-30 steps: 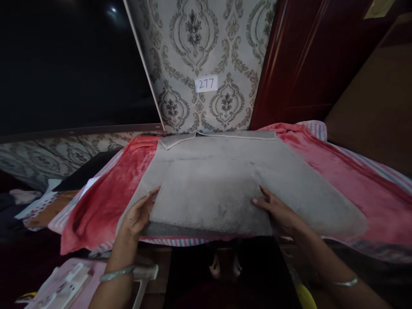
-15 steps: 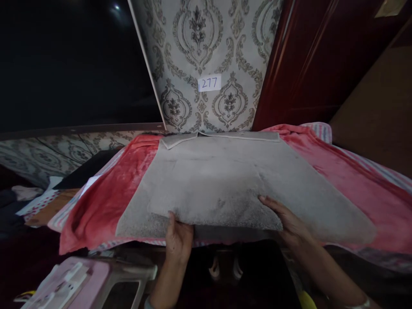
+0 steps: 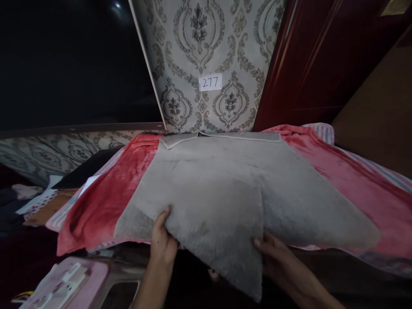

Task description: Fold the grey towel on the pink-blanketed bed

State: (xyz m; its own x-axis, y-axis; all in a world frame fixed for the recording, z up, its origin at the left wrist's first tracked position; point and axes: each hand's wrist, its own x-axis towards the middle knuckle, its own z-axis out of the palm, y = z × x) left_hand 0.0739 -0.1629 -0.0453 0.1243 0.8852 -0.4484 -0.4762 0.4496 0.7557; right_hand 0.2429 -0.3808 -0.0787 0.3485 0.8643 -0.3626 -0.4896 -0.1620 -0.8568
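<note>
A grey plush towel point(image 3: 212, 214) is raised at its near part between my two hands, one corner hanging down past the front edge. My left hand point(image 3: 163, 240) is closed on its lower left edge, thumb on top and fingers underneath. At the towel's right edge my right hand point(image 3: 277, 257) pinches the cloth, with the thumb showing and the fingers partly hidden behind it. Under and around it spreads a larger grey plush cloth point(image 3: 309, 206), its far edge folded over. I cannot tell whether the two are one piece.
A red plush blanket point(image 3: 93, 206) lies beneath, showing at both sides over a striped cloth. A pink stool point(image 3: 93, 274) stands at lower left. Behind are a dark screen point(image 3: 77, 64), patterned wallpaper with a paper label point(image 3: 210, 82), and a dark red door point(image 3: 305, 60).
The towel's near right part has swung down into a hanging corner. My right hand has moved down and left, my left hand slightly left.
</note>
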